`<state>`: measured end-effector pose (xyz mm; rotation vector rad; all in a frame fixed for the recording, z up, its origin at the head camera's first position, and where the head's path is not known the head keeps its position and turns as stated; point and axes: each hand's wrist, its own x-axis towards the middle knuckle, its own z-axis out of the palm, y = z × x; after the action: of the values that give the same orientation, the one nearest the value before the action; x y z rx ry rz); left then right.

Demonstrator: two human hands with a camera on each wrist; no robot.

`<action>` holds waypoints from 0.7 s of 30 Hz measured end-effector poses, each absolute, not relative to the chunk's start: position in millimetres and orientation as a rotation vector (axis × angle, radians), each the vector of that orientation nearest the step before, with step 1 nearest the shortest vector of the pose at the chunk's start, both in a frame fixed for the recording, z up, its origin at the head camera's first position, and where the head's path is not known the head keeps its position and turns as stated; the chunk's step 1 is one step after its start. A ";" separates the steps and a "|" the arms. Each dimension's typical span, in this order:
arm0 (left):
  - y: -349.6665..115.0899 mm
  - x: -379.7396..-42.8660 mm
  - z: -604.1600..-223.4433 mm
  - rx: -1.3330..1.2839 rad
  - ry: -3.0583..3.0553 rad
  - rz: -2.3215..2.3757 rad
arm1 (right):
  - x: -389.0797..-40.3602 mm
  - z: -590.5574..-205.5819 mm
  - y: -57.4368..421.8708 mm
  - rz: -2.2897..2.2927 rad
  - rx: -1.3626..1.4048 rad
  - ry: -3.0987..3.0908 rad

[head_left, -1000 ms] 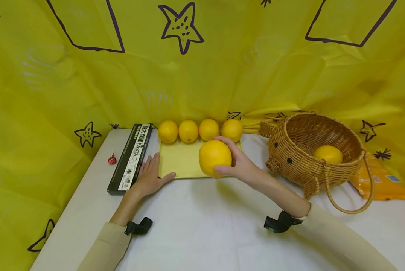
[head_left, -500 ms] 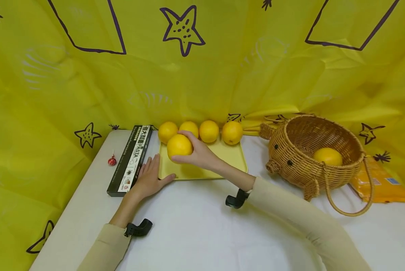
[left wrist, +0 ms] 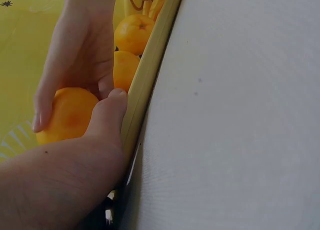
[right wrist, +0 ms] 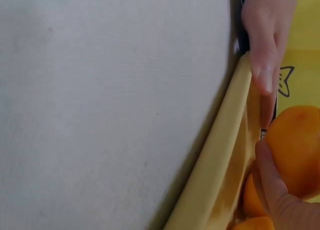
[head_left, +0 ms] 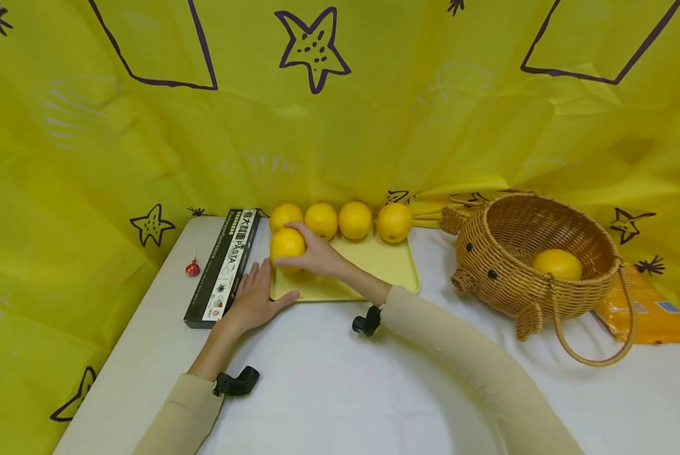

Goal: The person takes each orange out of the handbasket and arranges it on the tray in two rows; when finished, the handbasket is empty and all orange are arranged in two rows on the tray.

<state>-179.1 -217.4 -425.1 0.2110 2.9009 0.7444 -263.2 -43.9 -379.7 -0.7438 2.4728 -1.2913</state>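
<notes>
In the head view my right hand (head_left: 319, 254) grips an orange (head_left: 287, 244), thumb on its near side, over the left part of a yellow tray (head_left: 368, 275). Several more oranges (head_left: 355, 220) line the tray's back edge, and the held one overlaps the leftmost. My left hand (head_left: 256, 304) lies at the tray's left side with fingers straight, its thumb reaching along the front rim. Seen from the left wrist, the held orange (left wrist: 70, 112) is just past the left thumb. The right wrist view shows the right thumb against the orange (right wrist: 297, 150) near the left fingertips.
A black-and-white pasta box (head_left: 222, 272) stands left of the tray, with a small red ball-shaped thing (head_left: 193, 268) beyond it. On the right, a wicker pig basket (head_left: 507, 292) holds an orange (head_left: 557, 264). An orange packet (head_left: 653, 313) lies behind it. Yellow cloth hangs at the back.
My right hand has carried the orange leftward from over the tray's right part to its left end. The left hand has stayed in place beside the tray.
</notes>
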 end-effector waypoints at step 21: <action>-217.0 -178.4 -424.4 0.215 2.866 0.808 | -267.7 -390.5 -61.4 -1.270 -0.722 2.477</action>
<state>-178.4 -217.0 -424.4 0.2150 2.8662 0.8083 -267.7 -61.4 -390.5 -0.7219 2.4769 -1.2705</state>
